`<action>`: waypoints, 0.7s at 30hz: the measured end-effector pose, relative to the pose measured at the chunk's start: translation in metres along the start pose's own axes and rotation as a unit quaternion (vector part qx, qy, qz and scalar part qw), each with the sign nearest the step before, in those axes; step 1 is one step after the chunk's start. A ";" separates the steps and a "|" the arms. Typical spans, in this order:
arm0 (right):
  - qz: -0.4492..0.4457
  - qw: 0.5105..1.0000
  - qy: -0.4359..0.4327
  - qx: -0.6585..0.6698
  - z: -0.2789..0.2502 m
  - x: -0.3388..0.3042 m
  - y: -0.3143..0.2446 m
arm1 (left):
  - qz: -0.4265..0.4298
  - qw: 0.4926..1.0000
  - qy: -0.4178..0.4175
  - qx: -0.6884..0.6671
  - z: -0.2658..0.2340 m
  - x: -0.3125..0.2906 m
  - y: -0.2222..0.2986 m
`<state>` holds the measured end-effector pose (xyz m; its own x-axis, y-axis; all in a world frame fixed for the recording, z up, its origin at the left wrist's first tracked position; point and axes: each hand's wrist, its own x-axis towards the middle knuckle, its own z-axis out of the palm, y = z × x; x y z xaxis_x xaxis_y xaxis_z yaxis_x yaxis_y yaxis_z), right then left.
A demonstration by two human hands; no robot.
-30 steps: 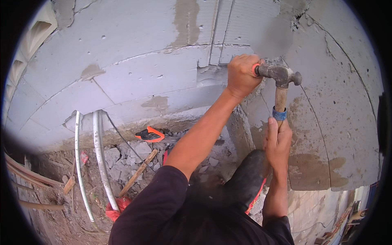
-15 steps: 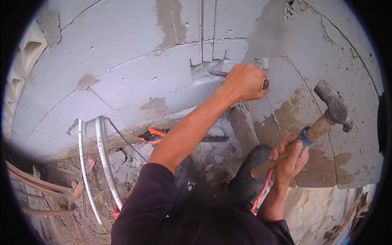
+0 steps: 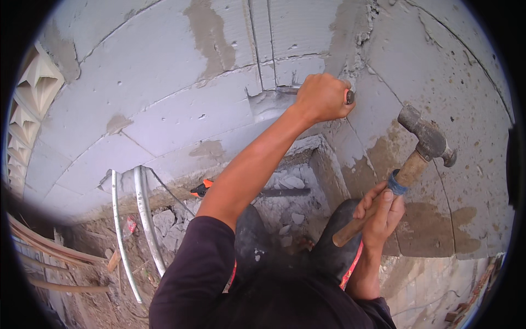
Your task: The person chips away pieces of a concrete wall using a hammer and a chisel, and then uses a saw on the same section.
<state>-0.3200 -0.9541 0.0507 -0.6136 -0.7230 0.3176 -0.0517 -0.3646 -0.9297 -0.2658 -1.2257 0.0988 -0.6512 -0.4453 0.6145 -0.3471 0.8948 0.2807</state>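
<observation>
My left hand (image 3: 324, 97) is closed in a fist round a chisel (image 3: 287, 90), whose flat metal blade points left. The blade's tip lies at the upper edge of a rough recess (image 3: 268, 106) cut into the pale block wall. The dark butt of its handle, with an orange ring, sticks out on the other side of the fist. In my right hand (image 3: 382, 214) is a hammer (image 3: 431, 141) with a wooden handle and a blue band below the head. The hammer head is raised to the right, apart from the chisel.
Two vertical grooves (image 3: 263, 44) run down the wall to the recess. At lower left, white pipes (image 3: 144, 214) rise from the ground beside the wall. Orange-handled pliers (image 3: 201, 188) lie near broken rubble (image 3: 287, 181) below my left arm. A second wall (image 3: 438, 71) stands at right.
My left hand and the chisel have moved up, bringing the tip from inside the recess to its upper edge. The hammer sits slightly further left. The view has shifted a little.
</observation>
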 end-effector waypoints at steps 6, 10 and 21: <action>-0.030 0.994 0.079 0.071 0.016 0.010 -0.008 | 0.000 1.000 0.021 0.001 -0.005 0.002 0.001; -0.082 0.982 0.117 0.124 0.029 0.023 -0.001 | 0.018 0.998 0.056 -0.009 -0.010 0.004 0.004; -0.074 0.970 0.170 0.157 0.051 0.037 -0.022 | -0.027 0.997 0.076 -0.005 -0.002 0.004 -0.006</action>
<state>-0.3017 -1.0029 0.0928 -0.8448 -0.4331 0.3144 0.0504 -0.6492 -0.7590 -0.2647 -1.2330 0.1010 -0.5219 -0.4842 0.7022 -0.3725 0.8700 0.3231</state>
